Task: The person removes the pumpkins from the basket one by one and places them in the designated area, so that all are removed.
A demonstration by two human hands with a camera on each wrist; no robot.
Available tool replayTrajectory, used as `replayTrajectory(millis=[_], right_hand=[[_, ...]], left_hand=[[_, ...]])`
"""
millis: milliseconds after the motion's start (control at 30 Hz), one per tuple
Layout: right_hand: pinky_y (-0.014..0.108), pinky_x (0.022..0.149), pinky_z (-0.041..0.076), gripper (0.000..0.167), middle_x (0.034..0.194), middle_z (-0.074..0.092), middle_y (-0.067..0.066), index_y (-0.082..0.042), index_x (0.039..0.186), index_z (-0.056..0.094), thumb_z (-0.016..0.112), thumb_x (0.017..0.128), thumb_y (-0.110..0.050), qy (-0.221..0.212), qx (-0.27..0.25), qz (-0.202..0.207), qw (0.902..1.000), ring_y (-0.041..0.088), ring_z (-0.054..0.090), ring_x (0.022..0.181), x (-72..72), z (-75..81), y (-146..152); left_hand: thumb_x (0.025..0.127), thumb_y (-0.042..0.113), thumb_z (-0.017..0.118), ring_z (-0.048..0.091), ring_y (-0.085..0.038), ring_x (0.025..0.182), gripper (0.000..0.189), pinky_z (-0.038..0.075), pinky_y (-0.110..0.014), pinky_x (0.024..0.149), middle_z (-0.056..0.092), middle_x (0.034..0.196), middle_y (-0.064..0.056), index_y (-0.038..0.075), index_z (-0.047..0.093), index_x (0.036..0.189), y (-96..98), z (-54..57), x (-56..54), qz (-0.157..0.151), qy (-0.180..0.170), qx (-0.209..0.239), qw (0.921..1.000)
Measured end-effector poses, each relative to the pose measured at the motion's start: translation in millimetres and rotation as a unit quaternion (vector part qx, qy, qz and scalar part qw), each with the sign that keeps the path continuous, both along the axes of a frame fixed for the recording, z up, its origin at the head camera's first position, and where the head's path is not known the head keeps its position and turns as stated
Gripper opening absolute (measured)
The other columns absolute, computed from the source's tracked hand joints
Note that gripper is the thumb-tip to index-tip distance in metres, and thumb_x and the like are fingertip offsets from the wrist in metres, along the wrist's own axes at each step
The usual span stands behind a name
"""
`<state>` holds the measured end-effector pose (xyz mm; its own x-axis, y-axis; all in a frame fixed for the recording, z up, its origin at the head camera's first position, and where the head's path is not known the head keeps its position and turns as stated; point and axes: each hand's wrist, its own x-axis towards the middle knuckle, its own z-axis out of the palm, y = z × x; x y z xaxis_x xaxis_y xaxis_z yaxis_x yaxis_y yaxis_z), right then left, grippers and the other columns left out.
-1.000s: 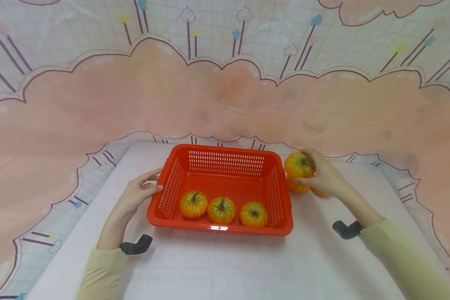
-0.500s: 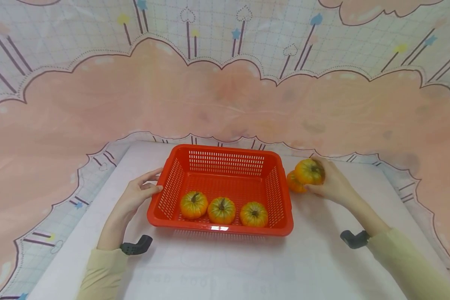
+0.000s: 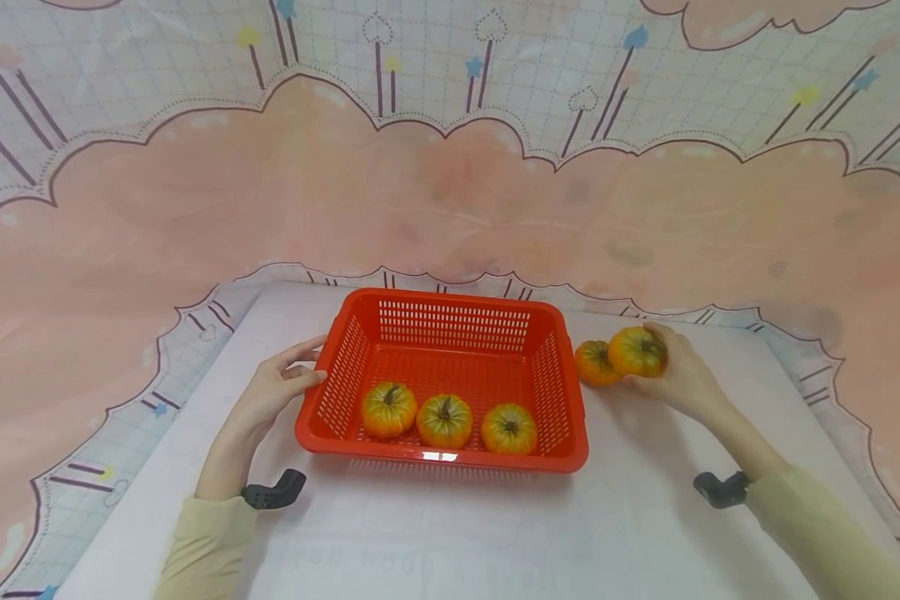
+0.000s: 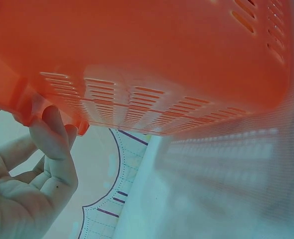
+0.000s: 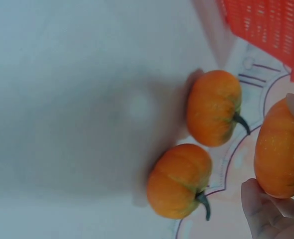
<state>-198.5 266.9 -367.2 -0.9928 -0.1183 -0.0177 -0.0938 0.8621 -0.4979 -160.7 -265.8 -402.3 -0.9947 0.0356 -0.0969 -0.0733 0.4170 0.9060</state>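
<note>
At the left end of a red plastic basket (image 3: 465, 364), my left hand (image 3: 270, 390) grips the rim; the left wrist view has its curled fingers (image 4: 55, 144) under the basket's lip. My right hand (image 3: 687, 379) holds a small orange-and-green pumpkin (image 3: 637, 352) to the right of the basket, thumb on one side and fingers on the other. Below it, two more pumpkins sit on the table in the right wrist view, an upper pumpkin (image 5: 214, 108) and a lower pumpkin (image 5: 181, 180). The head view shows only one of them, a pumpkin (image 3: 596, 363) beside the basket.
Inside the basket, along its front wall, lie a left pumpkin (image 3: 388, 410), a middle pumpkin (image 3: 444, 422) and a right pumpkin (image 3: 509, 429). The white table (image 3: 420, 533) extends in front. A patterned cloth backdrop (image 3: 450, 200) rises behind.
My right hand has moved to the right and slightly nearer with the held pumpkin, uncovering more of the pumpkin beside the basket. The left hand and the basket have stayed put.
</note>
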Motion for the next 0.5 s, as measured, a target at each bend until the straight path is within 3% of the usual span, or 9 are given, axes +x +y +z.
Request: replayTrajectory(millis=[500], right_hand=[[0.073,0.098,0.030,0.093,0.142,0.027,0.039,0.002,0.149,0.017,0.073,0.083,-0.031,-0.003,0.012,-0.039,0.9992,0.056,0.031,0.126,-3.8,-11.3,26]], left_hand=[[0.094,0.025,0.060,0.060,-0.002,0.084,0.063,0.047,-0.023,0.085,0.044,0.137,-0.020,0.016,0.034,0.150,-0.7,0.0,-0.7,-0.003,-0.002,0.011,0.9999]])
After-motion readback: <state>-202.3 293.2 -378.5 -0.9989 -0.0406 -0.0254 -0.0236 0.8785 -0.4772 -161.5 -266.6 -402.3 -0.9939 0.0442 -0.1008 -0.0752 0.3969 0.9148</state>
